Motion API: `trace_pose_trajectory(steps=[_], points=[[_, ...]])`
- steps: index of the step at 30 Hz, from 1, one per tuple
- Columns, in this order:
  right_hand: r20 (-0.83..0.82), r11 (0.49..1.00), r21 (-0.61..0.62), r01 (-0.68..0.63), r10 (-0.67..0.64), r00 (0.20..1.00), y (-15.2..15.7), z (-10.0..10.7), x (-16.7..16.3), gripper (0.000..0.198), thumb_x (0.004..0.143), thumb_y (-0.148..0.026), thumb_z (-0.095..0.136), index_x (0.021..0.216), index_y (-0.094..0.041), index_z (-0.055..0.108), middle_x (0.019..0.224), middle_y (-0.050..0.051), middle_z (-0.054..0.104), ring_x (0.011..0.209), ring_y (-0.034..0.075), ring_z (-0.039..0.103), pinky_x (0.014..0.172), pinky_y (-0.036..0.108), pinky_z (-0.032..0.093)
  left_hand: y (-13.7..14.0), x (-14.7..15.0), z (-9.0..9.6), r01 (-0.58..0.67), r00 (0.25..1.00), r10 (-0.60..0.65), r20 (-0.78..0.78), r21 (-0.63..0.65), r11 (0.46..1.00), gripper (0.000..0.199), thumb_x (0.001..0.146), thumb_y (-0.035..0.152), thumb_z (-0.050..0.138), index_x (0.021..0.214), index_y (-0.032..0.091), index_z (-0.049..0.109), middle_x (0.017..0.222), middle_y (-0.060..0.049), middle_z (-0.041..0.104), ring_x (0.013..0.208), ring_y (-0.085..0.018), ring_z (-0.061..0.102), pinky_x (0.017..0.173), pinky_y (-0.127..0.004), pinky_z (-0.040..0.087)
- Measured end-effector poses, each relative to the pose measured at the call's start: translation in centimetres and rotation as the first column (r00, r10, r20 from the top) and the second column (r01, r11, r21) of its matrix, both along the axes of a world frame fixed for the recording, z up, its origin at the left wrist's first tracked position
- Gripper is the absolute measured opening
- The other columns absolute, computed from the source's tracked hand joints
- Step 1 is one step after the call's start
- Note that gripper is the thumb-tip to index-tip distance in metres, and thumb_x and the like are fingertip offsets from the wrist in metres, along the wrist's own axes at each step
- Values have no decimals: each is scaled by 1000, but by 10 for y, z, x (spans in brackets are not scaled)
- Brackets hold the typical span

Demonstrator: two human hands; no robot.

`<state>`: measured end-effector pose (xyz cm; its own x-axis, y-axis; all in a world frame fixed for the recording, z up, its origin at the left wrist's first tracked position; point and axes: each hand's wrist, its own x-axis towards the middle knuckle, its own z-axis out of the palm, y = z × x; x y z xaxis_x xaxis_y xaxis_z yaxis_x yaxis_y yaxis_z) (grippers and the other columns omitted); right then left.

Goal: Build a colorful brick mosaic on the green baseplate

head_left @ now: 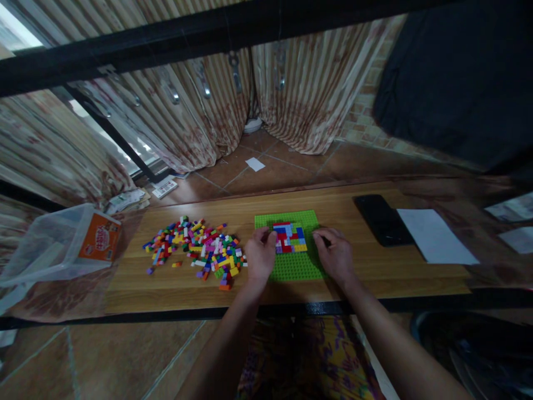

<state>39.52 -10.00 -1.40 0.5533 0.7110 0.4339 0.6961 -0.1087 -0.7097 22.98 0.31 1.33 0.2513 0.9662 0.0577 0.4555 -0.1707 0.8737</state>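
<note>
A green studded baseplate [293, 269] lies on the wooden tabletop in front of me. On it, a flat patch of toy bricks [290, 238] in red, blue, yellow, green and light blue is built up. My left hand [260, 255] covers the plate's left edge, its fingers curled and its thumb beside the patch. At the plate's right edge is my right hand [334, 253], with thumb and fingers pinched together. What either hand grips, if anything, is hidden. To the left, a loose pile of small coloured bricks [208, 244] spreads close to my left hand.
A clear plastic box [45, 239] with an orange label stands at the far left. Right of the plate are a black phone-like object [382, 219] and a white sheet [435, 236]. A dark metal bar [166, 44] crosses above, before striped curtains [200, 116].
</note>
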Motion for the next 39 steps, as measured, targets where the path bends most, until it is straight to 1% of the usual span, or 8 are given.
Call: trace_pose_trajectory(steps=[14, 22, 26, 30, 32, 35, 37, 39], points=[[15, 1000, -15, 4, -3, 1000, -1, 0, 0, 25, 91, -33, 49, 85, -21, 70, 89, 9, 71, 91, 24, 63, 85, 40, 48, 1, 3, -1, -16, 997, 17, -75, 7, 1000, 25, 82, 29, 67, 103, 15, 68, 91, -10, 76, 85, -21, 72, 79, -31, 55], [36, 1000, -16, -6, 7, 999, 0, -1, 1, 25, 91, -33, 49, 84, -21, 70, 88, 9, 71, 88, 24, 63, 84, 40, 48, 11, 1, 3, 2, 997, -10, -79, -104, 995, 27, 78, 25, 70, 102, 13, 68, 91, -12, 75, 85, -22, 71, 78, -33, 54], [54, 1000, 0, -11, 11, 999, 0, -3, 2, 26, 90, -34, 49, 83, -20, 69, 88, 9, 71, 89, 24, 63, 84, 39, 48, 7, -4, 8, 25, 999, -28, -34, -82, 996, 30, 84, 29, 64, 108, 11, 66, 87, -11, 74, 82, -22, 70, 75, -32, 53], [53, 1000, 0, -11, 11, 999, 0, -6, 3, 28, 90, -37, 48, 83, -20, 69, 87, 9, 71, 88, 24, 64, 83, 39, 49, -8, -24, 17, 92, 994, -88, 66, -59, 994, 28, 90, 30, 54, 110, 13, 64, 86, -8, 73, 80, -19, 69, 72, -29, 53], [61, 1000, -1, -11, 11, 998, -1, -7, 4, 30, 90, -40, 48, 84, -19, 69, 87, 9, 71, 87, 24, 64, 83, 40, 49, -18, -41, 22, 143, 984, -137, 116, -45, 989, 26, 88, 31, 57, 107, 15, 66, 87, -6, 71, 80, -18, 67, 72, -27, 52], [90, 1000, -9, -11, 12, 996, -3, -11, 6, 32, 90, -42, 48, 85, -19, 69, 89, 10, 71, 87, 25, 64, 81, 39, 50, -33, -70, 28, 212, 967, -196, 164, -88, 973, 23, 86, 29, 57, 103, 17, 67, 84, -4, 70, 77, -16, 65, 69, -25, 51], [108, 1000, -14, 3, -1, 994, -3, -14, 8, 33, 90, -44, 48, 86, -19, 69, 90, 10, 71, 87, 25, 65, 82, 39, 50, -38, -89, 28, 209, 965, -188, 185, -103, 972, 20, 86, 29, 57, 100, 18, 68, 86, -4, 71, 79, -16, 66, 71, -25, 52], [106, 1000, -16, -8, 10, 994, -4, -16, 10, 35, 89, -46, 48, 86, -20, 70, 90, 10, 71, 87, 25, 65, 83, 39, 50, -37, -108, 26, 141, 970, -117, 212, -104, 984, 20, 86, 29, 58, 98, 18, 68, 90, -5, 72, 82, -17, 67, 75, -26, 52]])
